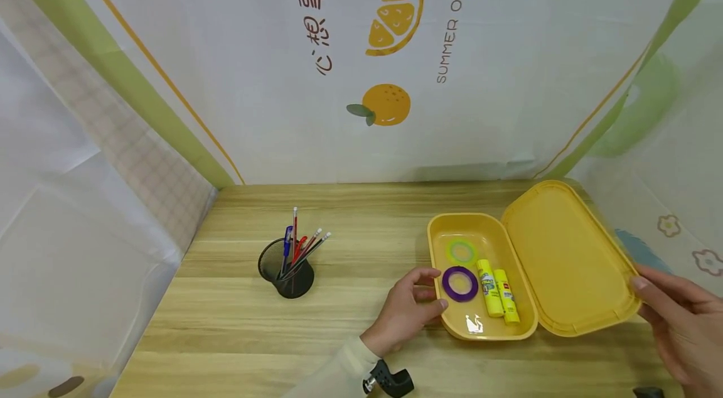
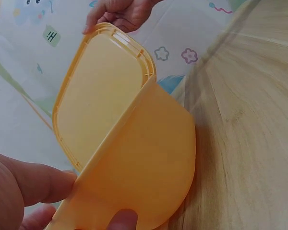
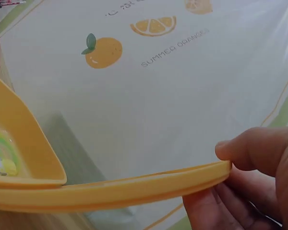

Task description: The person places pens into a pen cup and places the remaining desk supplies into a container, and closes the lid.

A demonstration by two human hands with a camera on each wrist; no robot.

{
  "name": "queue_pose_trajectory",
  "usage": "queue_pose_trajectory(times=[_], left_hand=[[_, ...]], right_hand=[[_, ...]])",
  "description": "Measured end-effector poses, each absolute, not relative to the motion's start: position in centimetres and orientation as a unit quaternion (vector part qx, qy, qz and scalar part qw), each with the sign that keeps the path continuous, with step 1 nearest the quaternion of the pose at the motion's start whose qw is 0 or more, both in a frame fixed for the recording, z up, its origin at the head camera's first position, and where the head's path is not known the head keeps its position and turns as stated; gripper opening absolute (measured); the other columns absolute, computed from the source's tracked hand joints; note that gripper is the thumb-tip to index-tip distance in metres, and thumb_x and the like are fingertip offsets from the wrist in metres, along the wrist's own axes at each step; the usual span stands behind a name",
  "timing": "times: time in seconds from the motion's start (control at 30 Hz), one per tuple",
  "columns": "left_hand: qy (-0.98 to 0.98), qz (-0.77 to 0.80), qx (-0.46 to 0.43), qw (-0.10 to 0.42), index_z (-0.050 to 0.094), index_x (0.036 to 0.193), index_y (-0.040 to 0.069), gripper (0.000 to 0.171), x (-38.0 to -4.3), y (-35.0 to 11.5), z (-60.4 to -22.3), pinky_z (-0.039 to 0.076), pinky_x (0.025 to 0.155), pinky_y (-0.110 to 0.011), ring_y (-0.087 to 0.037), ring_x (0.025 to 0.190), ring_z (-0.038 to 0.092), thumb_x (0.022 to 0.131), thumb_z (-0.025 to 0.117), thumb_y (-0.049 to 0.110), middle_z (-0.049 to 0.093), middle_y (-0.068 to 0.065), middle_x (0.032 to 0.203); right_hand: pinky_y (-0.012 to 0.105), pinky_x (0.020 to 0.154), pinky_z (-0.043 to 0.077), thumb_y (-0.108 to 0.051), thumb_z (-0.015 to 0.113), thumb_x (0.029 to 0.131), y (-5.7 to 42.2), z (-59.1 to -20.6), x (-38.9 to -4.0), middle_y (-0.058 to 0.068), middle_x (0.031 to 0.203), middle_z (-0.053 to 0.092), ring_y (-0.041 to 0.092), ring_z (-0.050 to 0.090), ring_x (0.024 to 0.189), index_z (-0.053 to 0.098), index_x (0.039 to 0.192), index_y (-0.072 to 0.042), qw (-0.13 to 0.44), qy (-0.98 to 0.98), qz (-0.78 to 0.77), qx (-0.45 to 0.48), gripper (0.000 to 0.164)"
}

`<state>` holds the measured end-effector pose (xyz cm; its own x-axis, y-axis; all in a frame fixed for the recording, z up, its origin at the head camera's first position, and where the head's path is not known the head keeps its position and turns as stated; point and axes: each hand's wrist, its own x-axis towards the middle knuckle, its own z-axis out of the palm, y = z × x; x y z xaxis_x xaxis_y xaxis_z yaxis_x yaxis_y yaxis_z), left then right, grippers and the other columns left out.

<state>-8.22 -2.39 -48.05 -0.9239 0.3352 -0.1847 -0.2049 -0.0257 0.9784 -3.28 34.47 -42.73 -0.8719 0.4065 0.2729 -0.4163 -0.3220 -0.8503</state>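
A yellow plastic box (image 1: 452,328) stands on the right of the table, its hinged lid (image 1: 570,260) swung out to the right. Inside lie a purple tape ring (image 1: 449,295), a pale green tape ring (image 1: 452,253) and two yellow glue sticks (image 1: 490,291) (image 1: 506,297). My left hand (image 1: 403,310) grips the box's left wall, with the thumb and fingers at the rim. The lid's outer edge is pinched between thumb and fingers of my right hand (image 1: 686,316); the right wrist view shows the lid edge-on in that hand (image 3: 254,177).
Left of the box, a black mesh pen cup (image 1: 296,282) holds several pencils and pens. The wooden table (image 1: 226,335) meets a white printed curtain (image 1: 271,134) at the back. More printed cloth (image 1: 678,209) hangs close on the right side, behind the lid.
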Motion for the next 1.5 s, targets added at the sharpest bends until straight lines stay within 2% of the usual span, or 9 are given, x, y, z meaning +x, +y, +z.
queue_pose_trajectory(times=[0.17, 0.33, 0.6, 0.77, 0.87, 0.97, 1.13, 1.37, 1.5], left_hand=[[0.672, 0.714, 0.05, 0.188, 0.063, 0.138, 0.008, 0.049, -8.2, -2.4, -48.0, 0.066, 0.08, -0.032, -0.023, 0.112, 0.067, 0.093, 0.077, 0.001, 0.058, -0.01, 0.13], [0.675, 0.713, 0.054, 0.184, 0.064, 0.138, 0.008, 0.047, -8.2, -2.5, -47.8, 0.066, 0.082, -0.035, -0.025, 0.114, 0.066, 0.093, 0.077, 0.002, 0.058, -0.01, 0.131], [0.767, 0.627, 0.087, 0.107, 0.064, 0.139, 0.011, 0.046, -8.4, -2.9, -46.1, 0.056, 0.099, -0.032, -0.024, 0.123, 0.061, 0.097, 0.077, 0.024, 0.065, -0.009, 0.137], [0.755, 0.641, 0.101, 0.097, 0.063, 0.14, 0.014, 0.043, -8.6, -2.9, -44.6, 0.056, 0.099, -0.027, -0.025, 0.127, 0.058, 0.1, 0.073, 0.027, 0.062, -0.009, 0.139], [0.742, 0.654, 0.099, 0.105, 0.064, 0.14, 0.016, 0.042, -8.8, -2.6, -43.9, 0.055, 0.096, -0.024, -0.02, 0.123, 0.059, 0.1, 0.073, 0.028, 0.064, -0.003, 0.138], [0.719, 0.678, 0.103, 0.115, 0.064, 0.14, 0.012, 0.043, -8.9, -2.2, -43.3, 0.056, 0.094, -0.022, -0.016, 0.119, 0.062, 0.1, 0.072, 0.025, 0.065, -0.002, 0.138], [0.653, 0.736, 0.107, 0.142, 0.065, 0.137, 0.004, 0.039, -9.2, -1.3, -42.3, 0.058, 0.094, -0.021, -0.016, 0.115, 0.067, 0.1, 0.071, 0.015, 0.068, -0.009, 0.132], [0.562, 0.797, 0.088, 0.202, 0.065, 0.135, -0.004, 0.036, -9.3, 0.0, -41.0, 0.064, 0.088, -0.03, -0.013, 0.095, 0.071, 0.102, 0.068, 0.008, 0.069, -0.011, 0.119], [0.536, 0.811, 0.079, 0.219, 0.064, 0.135, -0.003, 0.036, -9.4, 0.6, -40.7, 0.064, 0.086, -0.031, -0.014, 0.098, 0.071, 0.102, 0.069, 0.008, 0.07, -0.012, 0.118]], right_hand=[[0.024, 0.069, 0.062, 0.025, 0.052, 0.097, 33.3, -41.9, -3.4, 0.01, 0.103, 0.082, 0.015, 0.08, 0.089, 0.072, 0.124, 0.012, 0.264, -0.539, 0.8, 0.01, 0.036], [0.022, 0.067, 0.062, 0.025, 0.057, 0.094, 31.8, -41.0, -3.3, 0.009, 0.097, 0.083, 0.014, 0.08, 0.083, 0.071, 0.123, 0.014, 0.286, -0.556, 0.78, -0.027, 0.034], [0.019, 0.069, 0.061, 0.02, 0.067, 0.091, 29.8, -39.5, -3.2, 0.005, 0.095, 0.083, 0.012, 0.079, 0.082, 0.07, 0.123, 0.016, 0.294, -0.589, 0.745, -0.107, 0.032], [0.018, 0.066, 0.061, 0.02, 0.074, 0.087, 28.6, -38.7, -3.2, 0.003, 0.088, 0.083, 0.011, 0.078, 0.074, 0.074, 0.116, 0.015, 0.291, -0.624, 0.71, -0.151, 0.03], [0.015, 0.065, 0.06, 0.014, 0.079, 0.086, 27.9, -38.3, -3.1, -0.003, 0.086, 0.082, 0.009, 0.076, 0.07, 0.078, 0.114, 0.009, 0.275, -0.655, 0.68, -0.183, 0.029], [0.014, 0.065, 0.059, 0.01, 0.083, 0.084, 27.1, -37.9, -3.1, -0.007, 0.086, 0.082, 0.006, 0.076, 0.072, 0.079, 0.115, 0.005, 0.257, -0.684, 0.652, -0.2, 0.031], [0.015, 0.068, 0.06, 0.012, 0.084, 0.082, 25.9, -37.7, -3.0, -0.005, 0.095, 0.083, 0.005, 0.078, 0.084, 0.076, 0.117, 0.01, 0.249, -0.692, 0.657, -0.167, 0.036], [0.018, 0.074, 0.062, 0.014, 0.084, 0.081, 24.7, -37.7, -2.7, -0.002, 0.104, 0.083, 0.008, 0.079, 0.092, 0.074, 0.119, 0.012, 0.22, -0.692, 0.679, -0.109, 0.04], [0.021, 0.077, 0.062, 0.015, 0.084, 0.081, 23.7, -37.8, -2.8, 0.0, 0.108, 0.082, 0.009, 0.079, 0.096, 0.073, 0.12, 0.013, 0.207, -0.702, 0.677, -0.081, 0.041]])
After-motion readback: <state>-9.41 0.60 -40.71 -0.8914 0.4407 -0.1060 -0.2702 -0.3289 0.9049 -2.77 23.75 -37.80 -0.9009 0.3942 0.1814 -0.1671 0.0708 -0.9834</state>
